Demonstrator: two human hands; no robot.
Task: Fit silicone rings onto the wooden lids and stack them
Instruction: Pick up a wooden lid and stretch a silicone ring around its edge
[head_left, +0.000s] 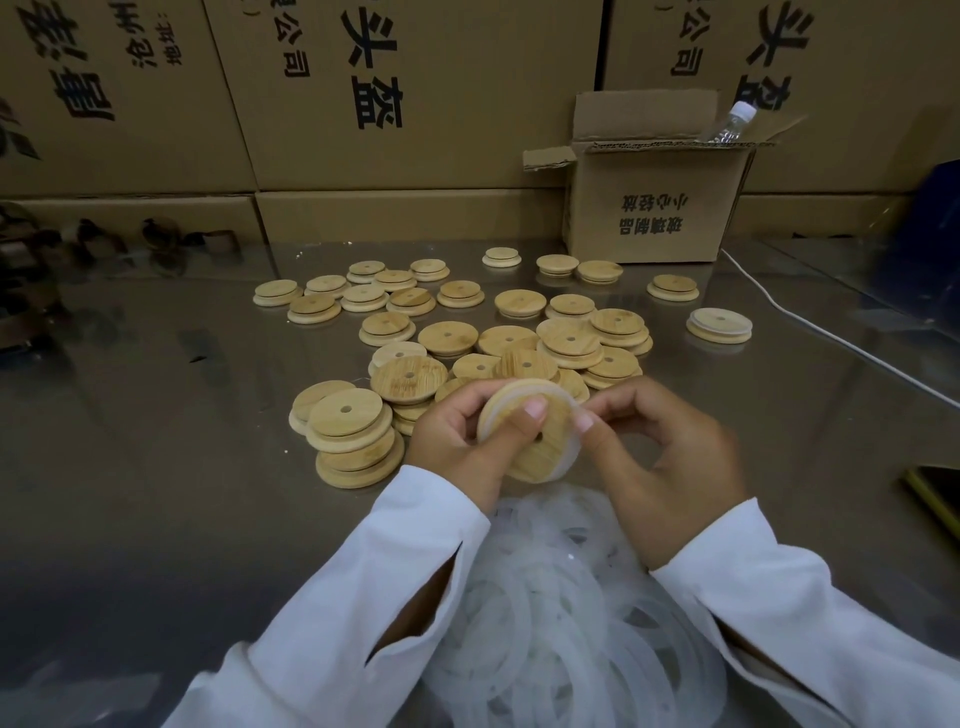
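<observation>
I hold one round wooden lid (545, 441) with a centre hole above the table, tilted toward me. My left hand (462, 436) grips its left edge, thumb across the face. My right hand (670, 457) pinches a translucent silicone ring (563, 395) at the lid's right rim; the ring lies around the upper edge. Several bare wooden lids (467, 338) lie scattered and in small stacks beyond my hands. One lid with a ring fitted (719, 325) sits alone at the right. A pile of loose silicone rings (561, 613) lies between my forearms.
An open cardboard box (649, 208) with a plastic bottle (730, 122) in it stands at the back right. Large cartons (389, 104) wall the back. A white cable (831, 338) crosses the glossy table (156, 441) on the right. A dark object with a yellow edge (935, 493) lies at the right border.
</observation>
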